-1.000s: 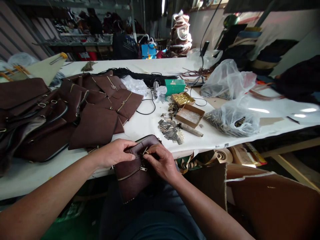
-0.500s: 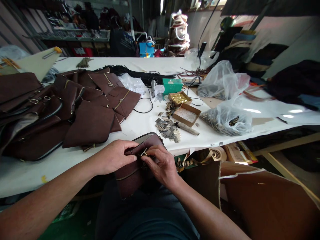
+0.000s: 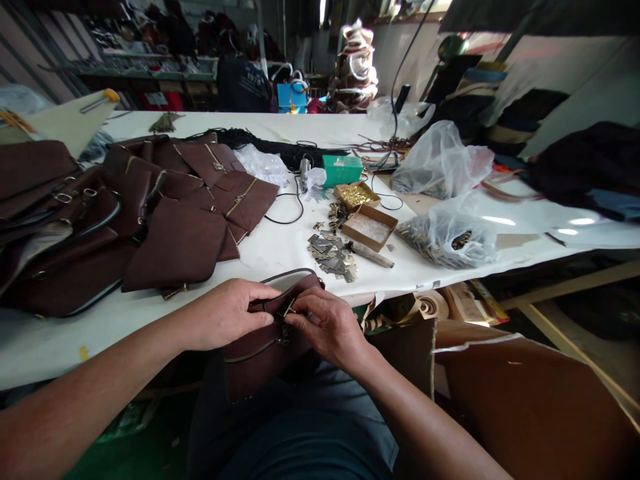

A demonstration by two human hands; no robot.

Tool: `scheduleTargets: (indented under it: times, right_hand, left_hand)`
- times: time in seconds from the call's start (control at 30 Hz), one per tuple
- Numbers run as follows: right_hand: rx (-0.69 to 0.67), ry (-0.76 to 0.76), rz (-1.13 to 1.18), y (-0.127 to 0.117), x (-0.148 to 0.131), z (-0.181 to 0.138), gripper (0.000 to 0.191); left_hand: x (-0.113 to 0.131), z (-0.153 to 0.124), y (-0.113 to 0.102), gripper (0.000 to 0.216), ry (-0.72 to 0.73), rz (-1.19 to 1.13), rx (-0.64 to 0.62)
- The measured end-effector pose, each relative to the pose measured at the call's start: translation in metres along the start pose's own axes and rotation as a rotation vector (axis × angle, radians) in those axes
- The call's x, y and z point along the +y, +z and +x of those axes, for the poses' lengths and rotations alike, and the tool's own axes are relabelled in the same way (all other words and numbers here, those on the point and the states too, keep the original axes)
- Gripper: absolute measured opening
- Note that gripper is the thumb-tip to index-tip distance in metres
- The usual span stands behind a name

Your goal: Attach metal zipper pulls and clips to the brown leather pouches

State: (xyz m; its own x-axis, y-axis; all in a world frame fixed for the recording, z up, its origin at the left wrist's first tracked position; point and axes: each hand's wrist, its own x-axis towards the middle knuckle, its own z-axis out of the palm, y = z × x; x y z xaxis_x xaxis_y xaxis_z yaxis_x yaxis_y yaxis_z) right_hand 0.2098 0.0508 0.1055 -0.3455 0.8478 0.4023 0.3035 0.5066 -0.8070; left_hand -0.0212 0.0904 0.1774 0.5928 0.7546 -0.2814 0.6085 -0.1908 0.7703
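Observation:
A dark brown leather bag piece (image 3: 250, 370) with a zipper (image 3: 253, 353) across it rests over my lap against the table's front edge. My left hand (image 3: 233, 313) grips its upper left part, thumb on the front and fingers towards the open top edge. At the middle of the piece my right hand (image 3: 325, 323) pinches a small gold-coloured metal clasp part (image 3: 289, 307) between thumb and fingertips, against the leather. The left thumb tip lies just beside this metal part. My right fingers hide some of the leather and its right side.
Brown leather pieces (image 3: 175, 243) are heaped on the left of the white table (image 3: 280, 250). Ahead lie loose metal plates (image 3: 333, 253), a box of gold-coloured fittings (image 3: 357, 195), an open cardboard box (image 3: 370, 227) and plastic bags (image 3: 450, 233). A large carton (image 3: 530, 400) stands at lower right.
The right hand has shifted slightly, and more of the zipper and its pull shows below the fingers. Both hands keep their hold. The whole view has moved a little.

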Motion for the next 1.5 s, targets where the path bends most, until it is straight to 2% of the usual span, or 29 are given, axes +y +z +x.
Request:
scheduleTargets:
  times: [0.13,0.3,0.43,0.7,0.93,1.07,1.17,1.23,1.37,1.43,1.5]
  right_hand:
    - [-0.038,-0.002,0.016,-0.003,0.001,0.001,0.012]
    - [-0.026,0.064,0.084,0.004,0.001,0.0,0.012]
    - [-0.021,0.094,0.076,0.005,-0.002,0.001,0.013]
    - [-0.027,0.075,-0.129,0.0,-0.009,0.0,0.013]
    - [0.117,0.037,-0.314,0.016,-0.008,-0.005,0.016]
    - [0.121,0.055,-0.216,0.015,-0.008,-0.01,0.013]
    - [-0.03,0.07,-0.04,-0.001,-0.013,-0.014,0.012]
    - [-0.089,0.001,-0.011,-0.016,-0.018,-0.014,0.016]
    - [0.1,-0.205,-0.32,-0.037,-0.022,-0.008,0.034]
    - [0.079,-0.252,-0.447,-0.039,-0.021,-0.004,0.036]
    - [0.01,-0.284,-0.497,-0.036,-0.019,-0.001,0.028]
  left_hand:
    - [-0.007,-0.001,-0.009,0.021,-0.07,-0.09,-0.076]
    - [-0.015,-0.003,-0.007,0.025,-0.12,-0.14,-0.072]
    - [-0.008,-0.004,-0.006,0.026,-0.135,-0.092,-0.047]
    - [0.011,-0.004,0.002,0.026,-0.114,0.063,0.024]
    - [0.008,-0.003,0.016,0.025,-0.085,0.145,0.125]
    - [0.005,-0.005,0.026,0.024,-0.001,0.288,0.225]
    - [0.003,-0.012,0.03,0.024,0.112,0.437,0.251]
    - [0.001,-0.018,0.031,0.03,0.187,0.543,0.276]
    - [0.002,-0.027,0.031,0.027,0.314,0.716,0.376]
    - [0.004,-0.029,0.031,0.024,0.38,0.754,0.42]
    - [0.005,-0.03,0.031,0.023,0.441,0.778,0.458]
